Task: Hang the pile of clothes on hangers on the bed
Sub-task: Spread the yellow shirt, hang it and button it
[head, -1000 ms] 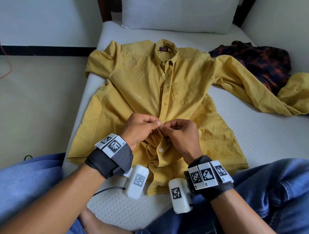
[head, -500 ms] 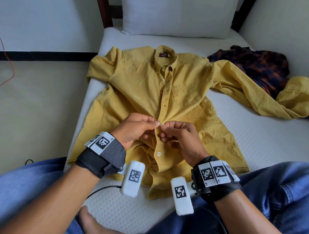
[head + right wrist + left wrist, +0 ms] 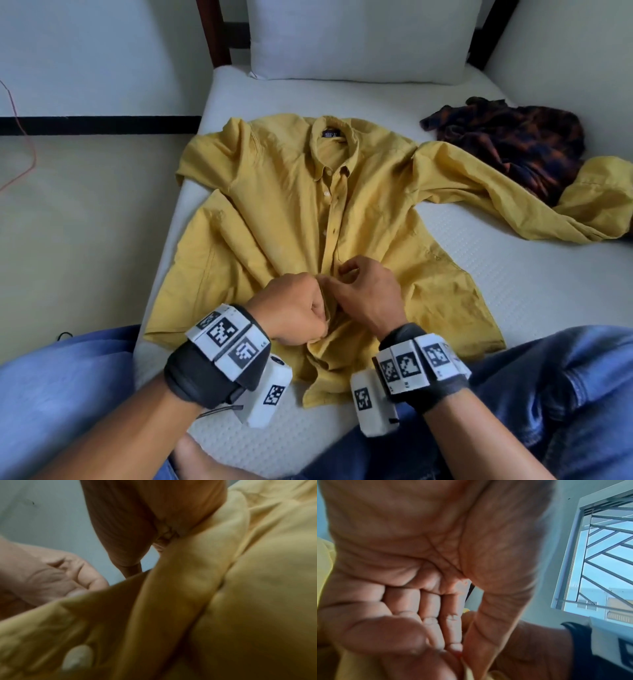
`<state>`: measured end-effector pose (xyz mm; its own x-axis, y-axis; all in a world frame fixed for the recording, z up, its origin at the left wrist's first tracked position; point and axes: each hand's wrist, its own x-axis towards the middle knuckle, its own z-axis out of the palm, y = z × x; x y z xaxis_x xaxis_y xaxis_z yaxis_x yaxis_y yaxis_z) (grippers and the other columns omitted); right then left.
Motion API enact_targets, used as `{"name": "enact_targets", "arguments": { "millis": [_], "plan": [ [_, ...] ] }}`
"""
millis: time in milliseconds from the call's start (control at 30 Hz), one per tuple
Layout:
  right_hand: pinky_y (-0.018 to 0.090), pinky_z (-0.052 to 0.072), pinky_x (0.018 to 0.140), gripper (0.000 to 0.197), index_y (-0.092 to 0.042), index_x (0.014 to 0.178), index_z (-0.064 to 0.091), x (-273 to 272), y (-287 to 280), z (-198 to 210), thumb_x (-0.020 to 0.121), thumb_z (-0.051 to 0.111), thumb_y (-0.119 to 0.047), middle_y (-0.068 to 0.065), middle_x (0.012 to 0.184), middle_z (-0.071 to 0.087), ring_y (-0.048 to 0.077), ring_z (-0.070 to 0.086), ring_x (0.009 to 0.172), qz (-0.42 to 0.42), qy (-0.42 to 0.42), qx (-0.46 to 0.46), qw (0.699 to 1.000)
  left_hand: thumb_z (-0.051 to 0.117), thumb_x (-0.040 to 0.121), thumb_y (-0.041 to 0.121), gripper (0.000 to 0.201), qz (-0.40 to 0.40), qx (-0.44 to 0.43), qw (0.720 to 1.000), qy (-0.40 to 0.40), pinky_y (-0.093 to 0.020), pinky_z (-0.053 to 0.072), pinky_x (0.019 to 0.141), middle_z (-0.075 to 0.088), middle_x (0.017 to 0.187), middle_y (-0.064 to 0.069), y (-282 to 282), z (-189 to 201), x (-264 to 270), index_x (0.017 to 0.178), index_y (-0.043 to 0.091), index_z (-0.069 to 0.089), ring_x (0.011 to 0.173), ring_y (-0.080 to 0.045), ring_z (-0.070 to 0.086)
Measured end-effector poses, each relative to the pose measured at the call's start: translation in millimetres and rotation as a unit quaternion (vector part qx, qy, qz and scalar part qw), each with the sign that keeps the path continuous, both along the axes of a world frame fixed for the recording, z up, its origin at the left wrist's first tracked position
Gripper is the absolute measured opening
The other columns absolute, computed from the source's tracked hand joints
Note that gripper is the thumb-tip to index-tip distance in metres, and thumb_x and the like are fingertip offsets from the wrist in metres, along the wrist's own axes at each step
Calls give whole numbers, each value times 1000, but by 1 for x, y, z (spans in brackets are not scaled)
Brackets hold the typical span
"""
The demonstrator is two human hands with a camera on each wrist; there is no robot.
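Observation:
A mustard-yellow button-up shirt (image 3: 274,212) lies face up on the white mattress (image 3: 534,284), collar towards the pillow, one sleeve stretched to the right. Both hands meet at its lower button placket. My left hand (image 3: 294,315) is curled and pinches the left edge of the placket. My right hand (image 3: 366,291) pinches the fabric of the other edge beside it. In the left wrist view the curled fingers (image 3: 426,609) press yellow cloth (image 3: 327,574). The right wrist view is filled with blurred yellow shirt fabric (image 3: 257,574). No hanger is in view.
A dark plaid garment (image 3: 513,144) lies crumpled at the right, partly under the yellow sleeve. A white pillow (image 3: 359,37) stands at the head of the bed. My legs in blue jeans (image 3: 548,394) flank the shirt's hem. The floor (image 3: 85,222) is to the left.
Both hands have stayed together on the placket, shifting slightly down it. The head view has tilted, so the shirt sits lower in the picture.

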<state>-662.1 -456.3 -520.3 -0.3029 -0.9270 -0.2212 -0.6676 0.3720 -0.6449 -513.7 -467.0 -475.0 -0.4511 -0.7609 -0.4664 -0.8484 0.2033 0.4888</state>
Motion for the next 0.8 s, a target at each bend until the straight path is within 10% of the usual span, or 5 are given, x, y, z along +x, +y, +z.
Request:
{"name": "enact_targets", "arguments": {
  "millis": [433,667,800],
  "plan": [
    [22,45,63,8,-24,88,72,-1,-1,3,80,69,-25,-3,83,67,18,64,80,-39,-5,-58,998,69,85,20,20,71,84,992,64,-15,44,60,70,59,-4,-3,-10,6,66,13,74,55,-5,61],
    [25,46,72,11,-22,89,73,-5,-2,-1,82,66,-17,-2,90,68,20,63,87,-18,-17,-25,999,72,87,25,18,93,80,989,86,-16,46,51,73,70,-5,-19,0,15,82,8,74,62,-15,68],
    [29,49,73,15,-17,93,73,-5,-4,-4,82,63,-15,4,94,67,25,63,91,-12,-18,1,1000,73,86,26,8,61,-11,996,64,-28,56,71,73,70,0,-45,12,5,84,18,75,68,-11,68]
  ]
}}
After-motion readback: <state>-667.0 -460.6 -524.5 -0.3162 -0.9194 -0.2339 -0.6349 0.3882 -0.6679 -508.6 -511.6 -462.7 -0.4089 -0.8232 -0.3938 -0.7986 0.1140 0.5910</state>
